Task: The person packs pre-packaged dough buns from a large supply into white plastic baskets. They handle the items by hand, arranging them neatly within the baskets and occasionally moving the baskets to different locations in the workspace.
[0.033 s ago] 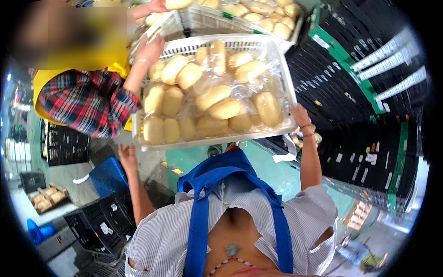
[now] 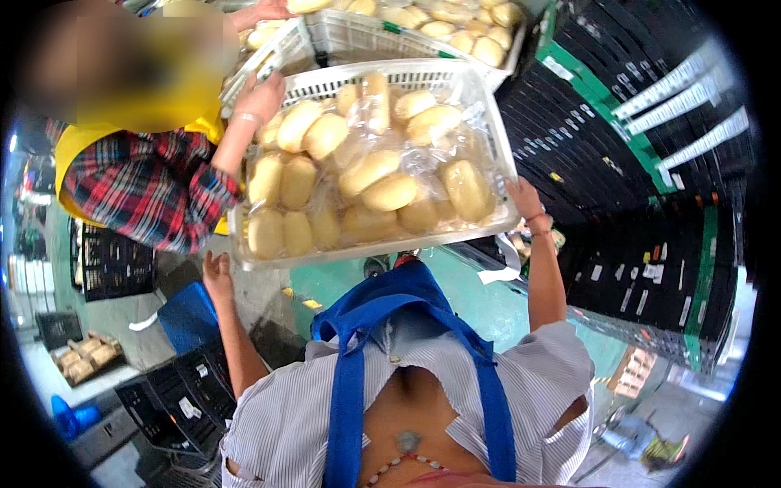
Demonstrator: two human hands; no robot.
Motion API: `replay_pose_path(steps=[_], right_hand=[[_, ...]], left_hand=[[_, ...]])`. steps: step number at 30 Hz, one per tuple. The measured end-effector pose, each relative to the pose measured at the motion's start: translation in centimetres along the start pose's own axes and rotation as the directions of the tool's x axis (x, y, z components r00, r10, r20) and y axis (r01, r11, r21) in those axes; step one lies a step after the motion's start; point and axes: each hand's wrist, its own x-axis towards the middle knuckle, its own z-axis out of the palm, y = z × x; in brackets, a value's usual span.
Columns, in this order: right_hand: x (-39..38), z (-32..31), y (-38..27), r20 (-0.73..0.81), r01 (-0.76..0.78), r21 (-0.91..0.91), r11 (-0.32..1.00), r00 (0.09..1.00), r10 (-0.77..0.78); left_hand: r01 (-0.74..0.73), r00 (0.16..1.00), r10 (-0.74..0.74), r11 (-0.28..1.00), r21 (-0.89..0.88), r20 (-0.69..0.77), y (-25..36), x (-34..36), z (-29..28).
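A white plastic crate full of pale yellow, oval pieces resembling potatoes, many in clear plastic bags, is in front of me. My right hand grips its right rim, fingers closed round the edge. Below the crate's near left corner is my left hand, apart from the rim, holding nothing, fingers apart. A co-worker's hand holds the crate's far left rim. The other hand of that person touches a yellow oval piece at the top edge. The crate's underside is hidden.
The co-worker in a plaid sleeve stands close at left. More white crates of oval pieces lie beyond. Tall stacks of black crates rise at right. Black crates and a blue bin are at lower left.
The crate sits slightly further left in view, with my right hand still on its rim. My left hand's fingers look a little more spread.
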Motion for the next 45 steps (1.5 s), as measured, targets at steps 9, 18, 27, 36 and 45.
replay_pose_path(steps=[9,18,27,36,45], right_hand=[[7.4,0.2,-0.8,0.116,-0.099,0.361,0.927,0.991,0.06],[12.7,2.3,-1.0,0.317,-0.239,0.591,0.77,0.947,0.051],[12.5,3.8,1.0,0.128,-0.148,0.624,0.767,0.988,0.086],[10.1,1.5,0.8,-0.196,-0.072,0.684,0.726,0.941,0.277],[6.9,0.6,-1.7,-0.012,-0.232,0.712,0.662,0.94,0.342]], left_hand=[[-0.523,0.818,0.328,0.766,0.374,0.473,-2.2,8.4,4.7],[-0.535,0.843,0.377,0.516,0.669,0.383,7.7,5.8,7.5],[-0.449,-0.303,0.422,0.728,-0.518,0.855,23.7,-7.0,30.1],[-0.724,-0.132,-0.035,0.686,-0.072,0.991,26.1,-7.5,22.8],[-0.458,-0.155,0.078,0.878,-0.141,0.985,25.1,-6.9,21.3]])
